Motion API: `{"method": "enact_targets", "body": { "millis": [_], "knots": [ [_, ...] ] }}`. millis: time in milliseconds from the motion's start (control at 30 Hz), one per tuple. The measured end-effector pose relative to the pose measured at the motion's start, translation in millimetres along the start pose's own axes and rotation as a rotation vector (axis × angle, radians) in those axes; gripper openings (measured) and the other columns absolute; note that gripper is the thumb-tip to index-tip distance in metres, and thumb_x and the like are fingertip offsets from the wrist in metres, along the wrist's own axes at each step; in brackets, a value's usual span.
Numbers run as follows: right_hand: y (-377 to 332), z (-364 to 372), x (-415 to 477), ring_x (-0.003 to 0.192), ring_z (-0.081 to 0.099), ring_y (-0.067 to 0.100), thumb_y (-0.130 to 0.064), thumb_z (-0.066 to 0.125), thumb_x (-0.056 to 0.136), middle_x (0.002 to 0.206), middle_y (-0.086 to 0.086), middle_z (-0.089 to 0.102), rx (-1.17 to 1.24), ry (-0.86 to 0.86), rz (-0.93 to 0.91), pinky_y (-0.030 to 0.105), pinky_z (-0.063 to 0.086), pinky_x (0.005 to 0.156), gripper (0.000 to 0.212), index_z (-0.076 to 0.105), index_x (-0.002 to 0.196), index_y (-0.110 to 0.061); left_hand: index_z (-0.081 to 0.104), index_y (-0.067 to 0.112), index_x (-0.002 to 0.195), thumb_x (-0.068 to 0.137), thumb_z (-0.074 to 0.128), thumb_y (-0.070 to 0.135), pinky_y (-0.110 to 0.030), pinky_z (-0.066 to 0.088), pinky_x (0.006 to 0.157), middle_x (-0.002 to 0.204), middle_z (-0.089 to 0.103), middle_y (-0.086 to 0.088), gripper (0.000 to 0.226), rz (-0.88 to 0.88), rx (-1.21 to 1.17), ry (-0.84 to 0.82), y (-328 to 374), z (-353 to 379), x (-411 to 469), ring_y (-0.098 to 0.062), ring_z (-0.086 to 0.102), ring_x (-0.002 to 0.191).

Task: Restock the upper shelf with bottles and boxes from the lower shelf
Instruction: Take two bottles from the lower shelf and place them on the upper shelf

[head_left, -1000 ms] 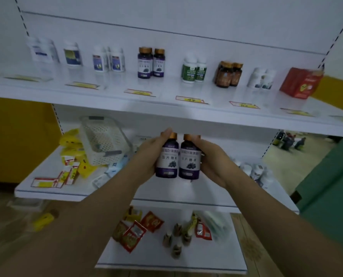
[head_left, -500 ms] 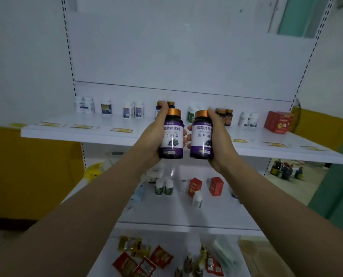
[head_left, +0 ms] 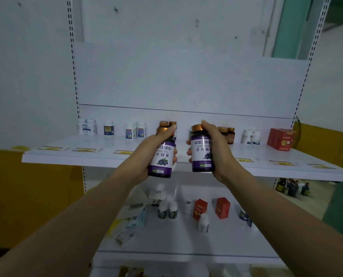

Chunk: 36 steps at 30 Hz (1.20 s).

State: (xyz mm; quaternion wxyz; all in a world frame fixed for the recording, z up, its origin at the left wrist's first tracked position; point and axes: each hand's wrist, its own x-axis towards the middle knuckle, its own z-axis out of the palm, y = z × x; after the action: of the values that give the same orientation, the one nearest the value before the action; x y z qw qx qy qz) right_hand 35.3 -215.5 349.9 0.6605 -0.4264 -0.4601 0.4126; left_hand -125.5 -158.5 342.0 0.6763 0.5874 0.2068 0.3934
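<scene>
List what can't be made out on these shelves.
- Head view: rear purple bottles on the upper shelf, mostly hidden behind the left hand and left bottle.
- Head view: right bottle label, far side wrapped by the right hand.
- Head view: price tags, print too small, blurred.
- Head view: lowest packets, cut off by bottom edge.

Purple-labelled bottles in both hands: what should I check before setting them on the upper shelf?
1. Left hand grips its purple-labelled, gold-capped bottle: ok.
2. Right hand grips the second purple-labelled bottle: ok.
3. Matching gold-capped bottles stand at the back of the white upper shelf, marking the row: ok.
4. Free space in front of that row: cannot tell, the hands cover it.
5. Bottle bases above the shelf's front edge: cannot tell from this one view.
</scene>
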Motion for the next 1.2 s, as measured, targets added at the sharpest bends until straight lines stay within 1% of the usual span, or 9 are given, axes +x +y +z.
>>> {"method": "enact_targets", "body": {
  "millis": [100,167,333,400,500,633,733,900,1200],
  "knots": [
    [6.6,1.2,14.8,0.055,0.06,0.018,-0.037,0.056,0.09,0.074,0.007,0.063,-0.045,0.029,0.002,0.029,0.051,0.058,0.021,0.061,0.087,-0.017,0.058,0.011,0.093,0.083,0.067,0.019,-0.026,0.055,0.058,0.072,0.064,-0.006,0.016,0.017,0.052,0.0,-2.0,-16.9,14.2,-0.018,0.062,0.059],
    [9.4,-0.4,31.1,0.056,0.061,0.017,-0.029,0.058,0.089,0.073,0.006,0.062,-0.091,0.053,0.014,0.032,0.052,0.062,0.013,0.058,0.088,-0.016,0.056,0.009,0.104,0.082,0.067,0.012,-0.028,0.055,0.06,0.076,0.065,-0.007,0.025,0.011,0.085,0.031,-1.7,-25.7,29.4,-0.019,0.064,0.062],
    [13.6,-6.6,93.7,0.062,0.068,0.012,-0.028,0.061,0.089,0.068,-0.003,0.069,-0.157,0.025,0.002,0.031,0.055,0.063,0.011,0.057,0.094,-0.019,0.047,0.017,0.119,0.082,0.07,0.022,-0.039,0.058,0.075,0.101,0.068,-0.008,0.044,0.042,0.133,0.141,3.2,-42.6,87.2,-0.022,0.07,0.082],
    [21.0,-12.0,124.5,0.069,0.07,0.012,-0.029,0.061,0.089,0.078,-0.001,0.072,-0.196,-0.001,-0.012,0.03,0.055,0.066,0.017,0.06,0.1,-0.015,0.049,0.015,0.121,0.081,0.07,0.024,-0.043,0.057,0.082,0.108,0.068,-0.009,0.046,0.072,0.139,0.169,2.1,-50.1,114.6,-0.025,0.07,0.092],
    [37.1,-22.1,172.9,0.092,0.07,0.02,-0.031,0.062,0.088,0.103,0.006,0.072,-0.282,-0.01,-0.011,0.034,0.055,0.081,0.034,0.06,0.116,-0.012,0.054,0.013,0.12,0.081,0.072,0.022,-0.042,0.057,0.084,0.112,0.068,-0.009,0.044,0.097,0.189,0.208,-8.8,-63.4,158.9,-0.024,0.069,0.096],
    [55.7,-33.7,234.0,0.099,0.068,0.022,-0.025,0.064,0.088,0.11,0.006,0.07,-0.353,-0.017,0.02,0.035,0.054,0.084,0.034,0.059,0.119,-0.012,0.061,0.012,0.114,0.075,0.077,0.017,-0.045,0.052,0.092,0.11,0.068,-0.007,0.042,0.088,0.329,0.297,-23.4,-79.3,213.7,-0.025,0.066,0.1],
    [68.0,-38.8,272.3,0.1,0.065,0.021,-0.024,0.065,0.087,0.113,0.004,0.067,-0.399,-0.012,0.044,0.034,0.052,0.084,0.037,0.057,0.122,-0.013,0.062,0.013,0.108,0.074,0.077,0.012,-0.038,0.051,0.084,0.102,0.066,-0.002,0.037,0.091,0.396,0.337,-33.1,-90.3,245.8,-0.024,0.063,0.097],
    [85.6,-46.5,316.0,0.092,0.062,0.015,-0.022,0.068,0.085,0.106,0.0,0.065,-0.528,0.014,0.109,0.027,0.048,0.075,0.029,0.059,0.111,-0.017,0.06,0.009,0.117,0.073,0.078,0.012,-0.026,0.044,0.08,0.109,0.063,-0.002,0.047,0.068,0.527,0.399,-45.8,-105.5,282.3,-0.014,0.053,0.094],
    [114.7,-45.2,363.1,0.106,0.06,0.026,-0.019,0.076,0.078,0.106,0.006,0.061,-0.62,0.158,0.145,0.045,0.051,0.095,0.035,0.054,0.105,-0.014,0.059,0.008,0.116,0.069,0.082,0.017,-0.035,0.049,0.091,0.12,0.063,-0.008,0.054,0.042,0.657,0.422,-56.4,-121.8,310.7,-0.024,0.06,0.109]
  ]
}}
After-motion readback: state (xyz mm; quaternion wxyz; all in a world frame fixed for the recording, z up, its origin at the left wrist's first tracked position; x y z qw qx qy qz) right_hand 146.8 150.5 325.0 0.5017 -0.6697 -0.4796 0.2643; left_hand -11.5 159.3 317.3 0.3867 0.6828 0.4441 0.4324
